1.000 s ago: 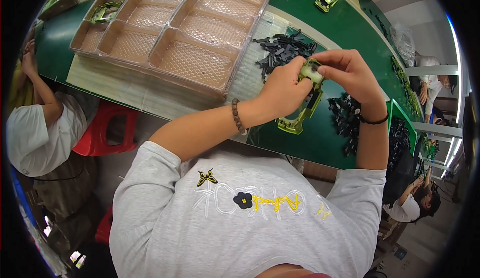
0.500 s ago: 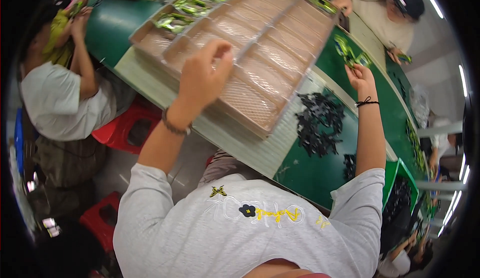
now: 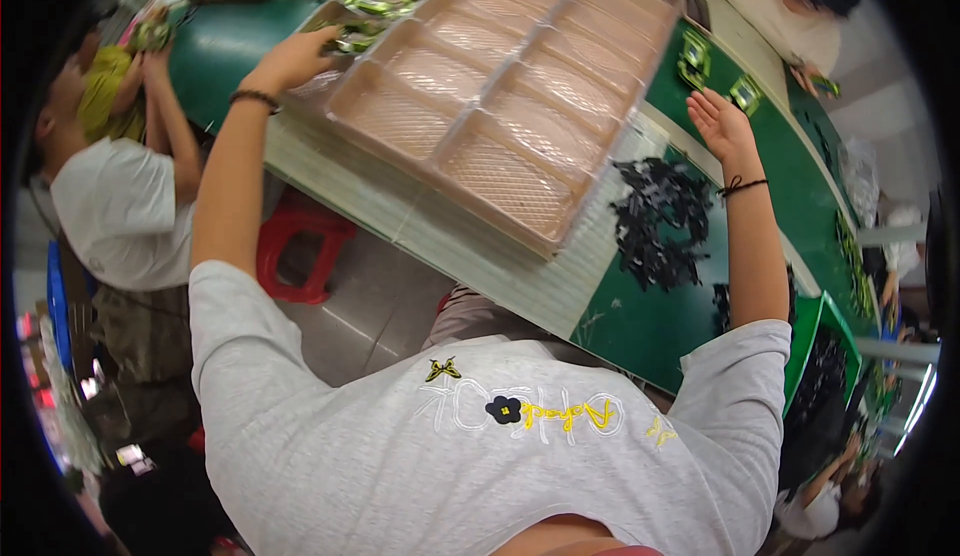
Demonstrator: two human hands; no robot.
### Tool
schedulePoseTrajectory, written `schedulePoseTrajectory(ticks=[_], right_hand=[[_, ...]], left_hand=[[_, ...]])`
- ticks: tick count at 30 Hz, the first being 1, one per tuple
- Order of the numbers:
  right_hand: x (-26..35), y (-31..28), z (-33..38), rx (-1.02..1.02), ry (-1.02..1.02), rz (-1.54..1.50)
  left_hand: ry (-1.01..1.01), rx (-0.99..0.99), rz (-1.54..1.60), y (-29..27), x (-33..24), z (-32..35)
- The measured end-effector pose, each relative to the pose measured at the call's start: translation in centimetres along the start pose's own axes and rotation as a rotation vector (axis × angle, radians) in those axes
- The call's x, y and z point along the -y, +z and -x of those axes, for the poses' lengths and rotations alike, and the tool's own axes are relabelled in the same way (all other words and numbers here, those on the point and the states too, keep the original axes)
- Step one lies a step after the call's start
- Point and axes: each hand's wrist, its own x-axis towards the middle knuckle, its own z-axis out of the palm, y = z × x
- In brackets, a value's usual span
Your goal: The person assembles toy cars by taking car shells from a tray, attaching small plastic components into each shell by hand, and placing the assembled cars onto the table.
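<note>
A large brown plastic tray [image 3: 440,146] with rectangular compartments lies tilted across my table. Along its left column sit several shiny bright green, frame-like parts [image 3: 380,0]. My left hand [image 3: 300,59] reaches to the near end of that column, fingers curled round the end of a green part [image 3: 355,38]; its grip is partly hidden. My right hand [image 3: 722,124] is held palm up right of the tray, fingers stretched out and nothing in it. Just beyond its fingertips lie a green part [image 3: 694,60] and a smaller green part [image 3: 745,94] on the green tabletop.
A pile of black pieces [image 3: 660,221] lies right of the tray, beside a green bin [image 3: 822,346] of black pieces. A person [image 3: 120,196] works at the left, another [image 3: 770,6] across the table. A red stool [image 3: 300,256] stands below the table's left edge.
My left hand has moved left and away from me, from above the tray's middle to its left column. My right hand has opened, letting go of the green parts, which now lie on the table.
</note>
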Motion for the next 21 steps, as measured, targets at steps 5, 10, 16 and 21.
schedulePoseTrajectory(ticks=[5,10,16,21], right_hand=[[1.9,-4.4,15.5,0.057,-0.304,0.311],[1.2,-10.9,24.6,-0.206,-0.586,0.289],[-2.9,-12.8,26.5,-0.384,-0.492,0.87],[-4.7,-11.7,26.5,-0.246,-0.558,1.387]], left_hand=[[0.059,-0.586,-0.376,-2.6,-0.6,1.2],[0.515,-1.139,-0.413,-4.1,-9.5,4.8],[0.477,0.193,2.066,3.1,-25.5,8.6],[0.206,0.805,2.03,3.8,-39.8,11.3]])
